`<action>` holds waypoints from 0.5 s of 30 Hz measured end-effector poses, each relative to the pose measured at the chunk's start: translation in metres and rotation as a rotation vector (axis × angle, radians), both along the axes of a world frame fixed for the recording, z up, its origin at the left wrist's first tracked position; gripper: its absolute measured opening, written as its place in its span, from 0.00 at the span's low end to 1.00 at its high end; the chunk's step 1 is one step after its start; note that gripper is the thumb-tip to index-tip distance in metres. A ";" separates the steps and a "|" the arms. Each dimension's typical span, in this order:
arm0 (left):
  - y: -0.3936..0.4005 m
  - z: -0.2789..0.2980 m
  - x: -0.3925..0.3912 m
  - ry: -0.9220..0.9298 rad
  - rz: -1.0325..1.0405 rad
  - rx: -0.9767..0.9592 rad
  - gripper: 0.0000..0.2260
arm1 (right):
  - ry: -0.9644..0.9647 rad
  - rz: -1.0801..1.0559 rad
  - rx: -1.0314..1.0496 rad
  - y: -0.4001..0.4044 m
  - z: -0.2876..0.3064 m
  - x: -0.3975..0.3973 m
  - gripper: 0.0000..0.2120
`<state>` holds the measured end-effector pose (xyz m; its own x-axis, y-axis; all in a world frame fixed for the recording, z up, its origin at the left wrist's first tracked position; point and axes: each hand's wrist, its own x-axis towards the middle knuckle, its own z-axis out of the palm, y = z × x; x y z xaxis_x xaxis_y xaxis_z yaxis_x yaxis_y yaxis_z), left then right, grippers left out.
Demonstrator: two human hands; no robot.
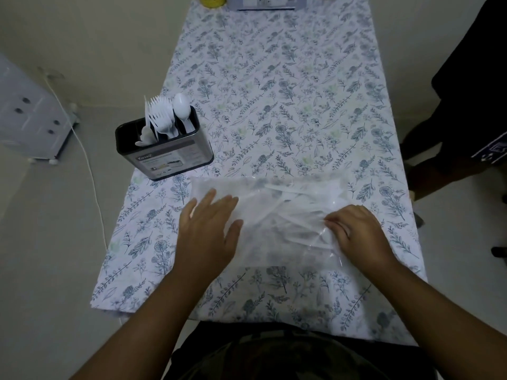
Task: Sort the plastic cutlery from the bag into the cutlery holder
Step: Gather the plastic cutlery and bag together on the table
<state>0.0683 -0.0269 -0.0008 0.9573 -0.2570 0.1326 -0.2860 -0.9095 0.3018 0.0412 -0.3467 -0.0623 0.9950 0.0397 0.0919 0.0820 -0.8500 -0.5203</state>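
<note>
Your left hand (210,231) lies flat, fingers (219,204) straight, on the bag (274,215); your right hand (356,231) pinches its plastic near the cutlery holder (164,149).

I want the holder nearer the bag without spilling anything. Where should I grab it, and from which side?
Grip the cutlery holder low on its metal body, one of your hands around the two short sides, coming in from the near side, probably the left hand, which lies closer. The forks and spoons stick up well above the rim, so a grasp from above would likely knock them.
</note>
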 end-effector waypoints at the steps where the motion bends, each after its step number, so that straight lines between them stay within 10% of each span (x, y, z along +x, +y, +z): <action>1: 0.000 -0.006 0.002 0.032 -0.008 0.007 0.18 | -0.006 -0.004 0.015 0.001 0.002 0.001 0.05; 15: 0.018 -0.055 -0.023 0.145 0.052 -0.162 0.15 | -0.139 0.089 0.013 0.033 0.068 -0.017 0.10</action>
<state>0.0455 -0.0089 -0.0558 0.9808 -0.1931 0.0285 -0.1829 -0.8583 0.4794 0.0245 -0.3139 0.0053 0.9653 0.1248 0.2293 0.2284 -0.8295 -0.5097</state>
